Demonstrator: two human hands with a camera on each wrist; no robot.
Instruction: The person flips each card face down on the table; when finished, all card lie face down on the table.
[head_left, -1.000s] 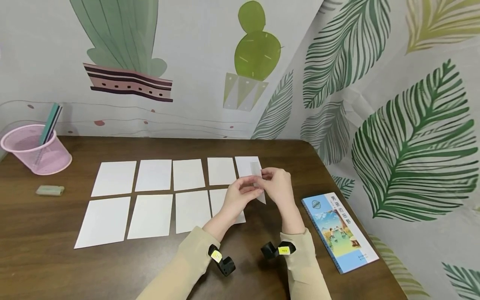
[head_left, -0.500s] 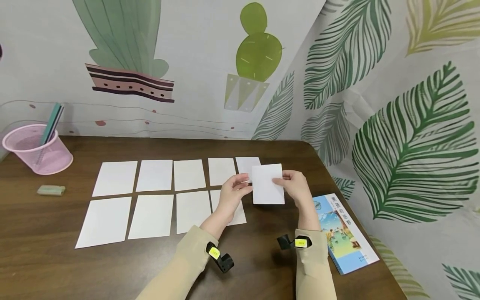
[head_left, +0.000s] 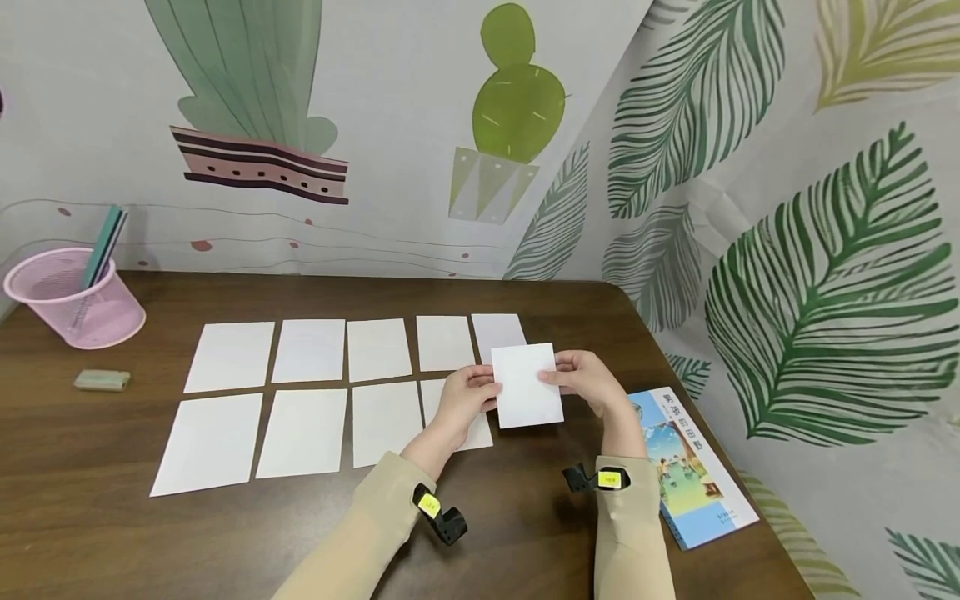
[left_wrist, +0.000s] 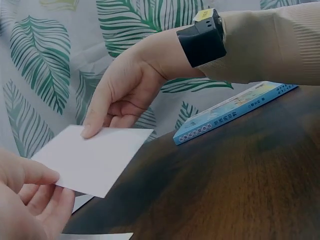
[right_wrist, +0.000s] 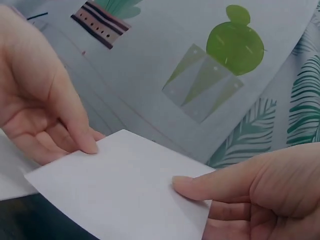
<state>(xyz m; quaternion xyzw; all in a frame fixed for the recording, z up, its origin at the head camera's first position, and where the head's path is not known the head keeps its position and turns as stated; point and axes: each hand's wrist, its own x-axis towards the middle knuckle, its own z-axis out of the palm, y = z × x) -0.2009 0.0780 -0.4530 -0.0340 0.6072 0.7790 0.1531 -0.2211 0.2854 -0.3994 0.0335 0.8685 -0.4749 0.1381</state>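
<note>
A blank white card (head_left: 527, 396) is held up over the right part of the table by both hands. My right hand (head_left: 588, 379) pinches its right edge, thumb on top and fingers beneath. At the card's left edge, my left hand (head_left: 457, 404) grips with thumb and fingers, seen close up in the right wrist view beside the card (right_wrist: 130, 185). Behind it lies a white card (head_left: 495, 327) at the right end of the back row, partly covered by the held one. Another white card (head_left: 480, 432) in the front row is partly hidden by my left hand.
Several white cards, such as the near-left card (head_left: 206, 444), lie in two rows on the brown table (head_left: 90, 450). A blue picture book (head_left: 686, 467) lies at the right edge. At the left are a pink mesh pen holder (head_left: 97, 312) with pens and a small pale green block (head_left: 102, 381).
The card, edge-on between the fingers a second ago, has turned its blank face up and then lowered slightly toward me. My right hand has shifted right, to the card's right edge.
</note>
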